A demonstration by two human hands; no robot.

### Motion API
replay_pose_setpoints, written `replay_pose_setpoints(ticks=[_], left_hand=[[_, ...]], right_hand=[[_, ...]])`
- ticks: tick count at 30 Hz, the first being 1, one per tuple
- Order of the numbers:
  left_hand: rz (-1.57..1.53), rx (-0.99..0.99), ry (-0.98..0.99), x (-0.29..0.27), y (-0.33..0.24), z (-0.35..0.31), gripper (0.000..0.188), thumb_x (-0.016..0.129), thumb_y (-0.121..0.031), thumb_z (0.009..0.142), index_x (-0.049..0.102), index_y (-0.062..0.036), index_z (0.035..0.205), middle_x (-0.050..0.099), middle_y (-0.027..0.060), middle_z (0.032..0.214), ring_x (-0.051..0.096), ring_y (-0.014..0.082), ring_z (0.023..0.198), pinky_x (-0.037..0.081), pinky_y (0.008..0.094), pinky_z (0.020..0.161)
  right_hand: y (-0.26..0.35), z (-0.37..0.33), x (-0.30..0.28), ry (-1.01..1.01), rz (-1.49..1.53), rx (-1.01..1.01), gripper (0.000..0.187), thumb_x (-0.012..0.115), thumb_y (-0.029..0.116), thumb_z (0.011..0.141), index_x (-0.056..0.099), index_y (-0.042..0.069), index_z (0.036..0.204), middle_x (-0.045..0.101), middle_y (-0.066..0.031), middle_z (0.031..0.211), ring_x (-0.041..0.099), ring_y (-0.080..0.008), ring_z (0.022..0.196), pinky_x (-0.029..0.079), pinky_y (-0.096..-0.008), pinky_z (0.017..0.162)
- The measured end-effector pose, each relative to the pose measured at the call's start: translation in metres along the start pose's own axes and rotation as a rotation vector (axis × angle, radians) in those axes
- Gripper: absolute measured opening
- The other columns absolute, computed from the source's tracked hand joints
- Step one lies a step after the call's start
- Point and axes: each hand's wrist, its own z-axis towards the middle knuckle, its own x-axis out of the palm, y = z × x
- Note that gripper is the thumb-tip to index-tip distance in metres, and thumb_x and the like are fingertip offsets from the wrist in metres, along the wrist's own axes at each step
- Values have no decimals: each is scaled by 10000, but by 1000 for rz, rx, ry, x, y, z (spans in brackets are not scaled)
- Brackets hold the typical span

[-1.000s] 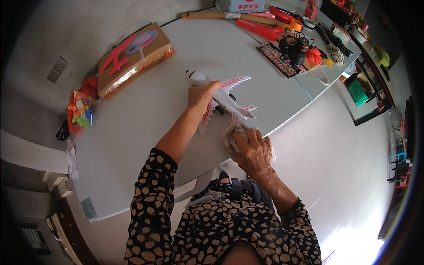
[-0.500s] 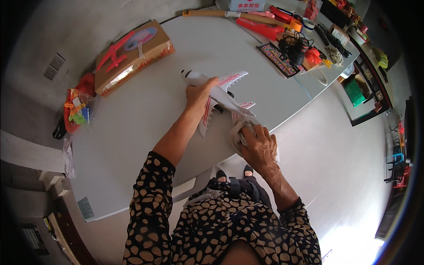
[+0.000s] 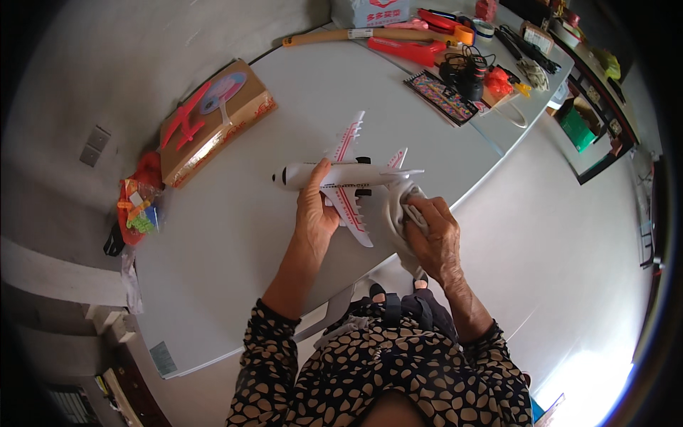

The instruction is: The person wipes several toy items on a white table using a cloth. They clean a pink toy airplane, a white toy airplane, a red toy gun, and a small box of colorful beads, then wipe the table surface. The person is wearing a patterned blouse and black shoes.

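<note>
A white toy airplane (image 3: 356, 174) with red stripes on its wings is held above the grey table (image 3: 220, 285), its nose to the left. My left hand (image 3: 316, 203) is closed around the front of its body, thumb on top and the other fingers partly hidden beneath. Bunched in my right hand (image 3: 434, 231) is a pale cloth (image 3: 395, 213), which lies against or just below the tail; whether it touches there I cannot tell. The loose end of the cloth hangs down by the table's front edge.
At the far left lies a cardboard box (image 3: 220, 135) with a red plastic piece (image 3: 186, 121) and a fan on it. Bagged small toys (image 3: 140, 206) sit at the left edge. A notebook (image 3: 441, 96), black cables (image 3: 466, 71) and a wooden stick (image 3: 313, 38) lie at the back.
The airplane has turned so its nose points left and its body lies nearly level across the view. My right hand has shifted slightly right with the cloth.
</note>
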Motion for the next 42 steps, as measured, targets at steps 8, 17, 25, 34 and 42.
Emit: replay_pose_setpoints(ticks=[8,17,25,34,42], left_hand=[[-103,159,84,40,25,-44,484,709,-340,832,551,-50,1186,611,96,1118,586,248,1056,501,418,921],[-47,313,186,39,35,-57,412,661,-284,888,531,-73,1217,597,63,1157,582,195,1057,522,361,885],[-1,410,280,30,41,-70,507,652,-196,902,400,-119,1335,517,53,1277,515,183,1169,475,344,986],[117,484,394,26,40,-78,635,709,-267,859,351,-78,1349,491,66,1286,479,183,1200,419,341,1038],[37,430,368,14,38,-69,569,732,-122,822,410,-71,1288,535,62,1174,521,172,1106,443,328,987]], right_hand=[[25,17,20,-192,-247,-179,426,698,129,701,623,104,1120,550,-98,955,593,-275,835,480,-404,642],[38,20,10,-243,-403,-276,387,706,120,663,655,115,1046,559,-84,917,576,-264,818,431,-396,628],[56,16,-3,-91,-173,-350,486,752,131,632,646,118,1106,568,-100,986,598,-287,879,479,-419,724],[67,46,-13,-180,-438,-338,389,713,174,679,664,180,1064,559,-62,953,576,-244,830,428,-398,617],[67,43,-12,-82,-428,-472,394,744,246,692,676,219,1079,548,-49,970,568,-223,857,440,-405,612]])
